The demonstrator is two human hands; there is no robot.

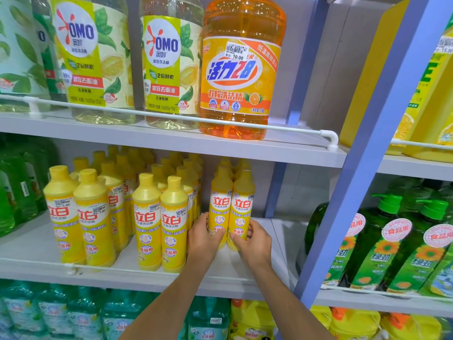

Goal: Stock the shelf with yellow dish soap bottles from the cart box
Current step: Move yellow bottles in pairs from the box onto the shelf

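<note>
Two yellow dish soap bottles stand upright side by side on the middle shelf point(259, 273). My left hand point(203, 239) grips the lower body of the left bottle point(220, 200). The right bottle point(243, 202) is held low down by my right hand point(255, 244). More yellow bottles stand behind these two. To the left, several rows of the same yellow bottles point(157, 224) fill the shelf. The cart box is out of view.
Large detergent jugs, including an orange one point(239, 69), stand on the shelf above. Green bottles point(14, 192) sit at the far left. A blue upright post point(362, 168) borders the bay on the right, with green pump bottles point(382, 241) beyond. A white rail point(147, 268) edges the shelf front.
</note>
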